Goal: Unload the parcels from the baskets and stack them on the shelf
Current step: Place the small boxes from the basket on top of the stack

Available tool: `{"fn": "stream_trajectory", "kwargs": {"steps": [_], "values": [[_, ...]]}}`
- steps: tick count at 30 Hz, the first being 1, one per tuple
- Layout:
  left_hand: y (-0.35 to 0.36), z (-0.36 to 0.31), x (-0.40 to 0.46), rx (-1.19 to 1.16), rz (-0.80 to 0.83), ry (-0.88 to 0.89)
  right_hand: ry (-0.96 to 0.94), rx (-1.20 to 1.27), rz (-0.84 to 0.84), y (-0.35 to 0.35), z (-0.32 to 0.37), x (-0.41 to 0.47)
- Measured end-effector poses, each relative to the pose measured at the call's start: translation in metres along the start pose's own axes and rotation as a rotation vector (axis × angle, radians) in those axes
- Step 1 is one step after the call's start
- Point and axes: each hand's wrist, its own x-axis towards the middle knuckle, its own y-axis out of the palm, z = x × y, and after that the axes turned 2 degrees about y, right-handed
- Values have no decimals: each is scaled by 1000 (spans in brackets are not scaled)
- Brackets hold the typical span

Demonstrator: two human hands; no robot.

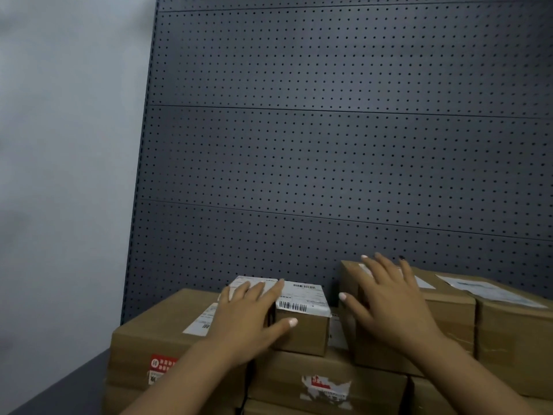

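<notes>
Several brown cardboard parcels are stacked on a dark grey shelf (68, 384). My left hand (248, 316) lies on a small parcel (302, 330) with a white barcode label, fingers over its top and thumb on its front face. My right hand (389, 304) rests flat, fingers spread, on the top of a taller parcel (449, 322) to the right. A large parcel (155, 339) with a red sticker stands at the left. Below the small parcel lies a flat parcel (326, 381) with a torn label.
A dark perforated back panel (329, 145) rises behind the stack. A pale wall (65, 145) is at the left. Another labelled parcel (514, 339) stands at the far right. No basket is in view.
</notes>
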Motion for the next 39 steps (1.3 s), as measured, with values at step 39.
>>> {"fn": "stream_trajectory", "kwargs": {"steps": [39], "values": [[67,-26,123,-14,-51,43,106,63,-40,27,-31,-12]]}}
